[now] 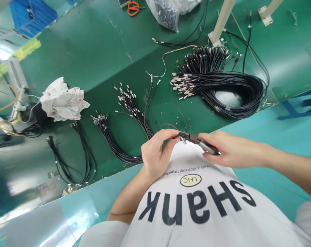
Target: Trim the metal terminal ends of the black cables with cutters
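Note:
My right hand [229, 148] is closed around the grey handles of a pair of pliers [193, 138]. The jaws of the pliers point left, toward the fingertips of my left hand [158, 151]. Thumb and index finger of that hand pinch the end of a thin black cable, mostly hidden by the fingers, right at the jaws. A small metal piece [183, 140] shows beside the jaws. Close to my left hand, a bundle of black cables [137, 115] with metal ends curves along the table's front edge.
A large coil of black cables [248, 99] lies on the green table [99, 48] to the right. Smaller cable bundles [87, 154] and a crumpled white cloth [64, 100] are at left. Farther back are a plastic bag [168, 15], orange-handled scissors [133, 8] and a post [222, 20].

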Demonstrator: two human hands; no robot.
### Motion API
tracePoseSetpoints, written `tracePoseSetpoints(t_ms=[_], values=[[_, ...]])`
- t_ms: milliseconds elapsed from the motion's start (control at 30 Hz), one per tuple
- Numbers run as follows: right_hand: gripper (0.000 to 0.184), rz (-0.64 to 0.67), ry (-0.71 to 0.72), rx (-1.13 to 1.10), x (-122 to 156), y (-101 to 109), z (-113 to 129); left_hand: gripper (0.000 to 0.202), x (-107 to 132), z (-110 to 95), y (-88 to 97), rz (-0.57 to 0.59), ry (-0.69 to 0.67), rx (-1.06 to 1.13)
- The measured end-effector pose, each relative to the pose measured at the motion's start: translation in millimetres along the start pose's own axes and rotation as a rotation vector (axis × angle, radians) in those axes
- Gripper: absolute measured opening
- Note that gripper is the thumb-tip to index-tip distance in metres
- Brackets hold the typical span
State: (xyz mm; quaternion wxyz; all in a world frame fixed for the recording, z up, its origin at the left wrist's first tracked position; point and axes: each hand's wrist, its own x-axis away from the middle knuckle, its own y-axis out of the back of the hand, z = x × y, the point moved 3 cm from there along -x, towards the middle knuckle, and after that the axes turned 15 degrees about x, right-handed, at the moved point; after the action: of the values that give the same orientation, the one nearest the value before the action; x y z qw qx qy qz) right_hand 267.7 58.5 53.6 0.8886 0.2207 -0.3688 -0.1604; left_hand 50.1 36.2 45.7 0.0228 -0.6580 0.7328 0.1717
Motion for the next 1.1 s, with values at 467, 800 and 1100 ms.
tracePoseSetpoints(t_ms=[467,800,1100], values=[[0.013,-0.254,-0.102,0.415,-3.1,-8.7,3.4,0.021,0.5,-5.9,-1.8,-0.004,-0.105,-0.206],[0.017,0.038,0.460,-0.488,-37.1,-25.8,-17.9,0.006,1.0,10.2,-18.0,-0.249,0.801,1.010],[0.015,-0.366,0.098,0.200,-19.0,-4.2,-2.9,0.008,-2.3,8.6,2.7,-0.113,0.545,0.570]])
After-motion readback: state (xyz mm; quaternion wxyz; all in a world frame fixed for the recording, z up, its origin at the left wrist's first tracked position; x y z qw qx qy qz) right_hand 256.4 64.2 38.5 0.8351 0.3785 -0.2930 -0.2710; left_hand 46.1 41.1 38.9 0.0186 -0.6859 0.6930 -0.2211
